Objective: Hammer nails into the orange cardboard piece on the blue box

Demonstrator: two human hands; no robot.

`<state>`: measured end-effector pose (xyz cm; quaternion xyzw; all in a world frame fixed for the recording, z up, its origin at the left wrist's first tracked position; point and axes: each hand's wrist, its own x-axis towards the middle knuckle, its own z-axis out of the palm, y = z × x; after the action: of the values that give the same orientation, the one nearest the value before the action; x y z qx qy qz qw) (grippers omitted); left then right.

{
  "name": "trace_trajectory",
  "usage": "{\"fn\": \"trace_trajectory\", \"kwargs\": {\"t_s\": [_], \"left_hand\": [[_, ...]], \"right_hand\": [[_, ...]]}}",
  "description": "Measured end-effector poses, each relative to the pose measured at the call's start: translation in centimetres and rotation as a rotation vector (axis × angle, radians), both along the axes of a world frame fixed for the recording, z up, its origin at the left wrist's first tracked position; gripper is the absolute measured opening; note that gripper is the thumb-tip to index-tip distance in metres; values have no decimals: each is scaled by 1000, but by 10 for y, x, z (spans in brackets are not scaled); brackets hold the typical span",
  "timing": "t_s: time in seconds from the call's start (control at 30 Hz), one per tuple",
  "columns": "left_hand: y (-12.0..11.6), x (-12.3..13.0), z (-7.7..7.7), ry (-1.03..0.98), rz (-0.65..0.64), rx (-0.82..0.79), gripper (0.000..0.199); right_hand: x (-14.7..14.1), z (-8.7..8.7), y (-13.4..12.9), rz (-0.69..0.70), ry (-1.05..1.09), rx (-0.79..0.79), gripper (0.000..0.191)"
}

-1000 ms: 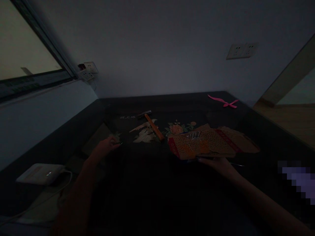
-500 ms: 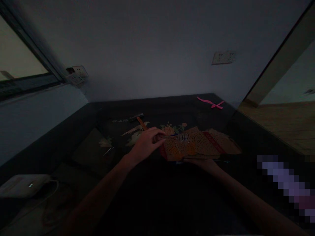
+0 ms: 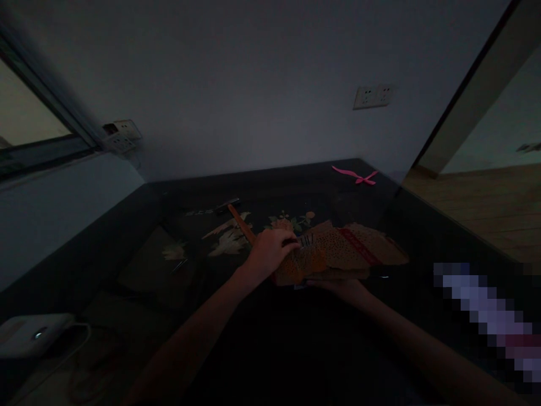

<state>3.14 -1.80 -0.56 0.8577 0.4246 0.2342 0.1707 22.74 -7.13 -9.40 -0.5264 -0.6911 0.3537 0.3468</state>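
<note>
A brown cardboard piece [image 3: 333, 248], covered in small dark dots and crossed by a red stripe, is tilted above the dark table. Several thin nail-like pins [image 3: 307, 241] stand in a row near its left end. At that end is my left hand [image 3: 273, 248], its thumb and fingers pinched beside the pins; the dim light hides whatever is between the fingertips. From below, my right hand [image 3: 344, 288] holds the cardboard's near edge, its fingers mostly hidden underneath. A hammer [image 3: 242, 224] with a wooden handle lies behind my left hand.
A pink ribbon [image 3: 359, 177] lies at the table's back right. To the left are a white box-shaped device [image 3: 36, 335] with a cable and a small thin metal piece [image 3: 180, 265]. Flower patterns mark the dark tabletop [image 3: 253, 189]. The wall carries sockets [image 3: 373, 96].
My left hand has moved right over the cardboard's left end, closer to the pins. The right hand keeps its hold underneath. The whole view has shifted slightly.
</note>
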Motion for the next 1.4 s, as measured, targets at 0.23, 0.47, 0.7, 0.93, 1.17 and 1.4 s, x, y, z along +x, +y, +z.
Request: {"fn": "trace_trajectory", "kwargs": {"t_s": [0.23, 0.47, 0.7, 0.93, 1.17, 1.4], "left_hand": [[-6, 0, 5, 84, 46, 47, 13], [-12, -5, 13, 14, 79, 106, 10], [-18, -100, 11, -103, 258, 452, 18], [-34, -243, -52, 408, 430, 507, 32], [-53, -269, -70, 522, 518, 239, 32], [-49, -278, -74, 487, 468, 134, 35]], "right_hand": [[3, 2, 1, 23, -62, -4, 23], [8, 9, -2, 99, -144, 1, 16], [22, 1, -1, 202, -215, 35, 23], [23, -1, 0, 266, -263, 92, 29], [21, 0, -1, 203, -293, 60, 25], [23, -1, -1, 193, -228, 21, 25]]}}
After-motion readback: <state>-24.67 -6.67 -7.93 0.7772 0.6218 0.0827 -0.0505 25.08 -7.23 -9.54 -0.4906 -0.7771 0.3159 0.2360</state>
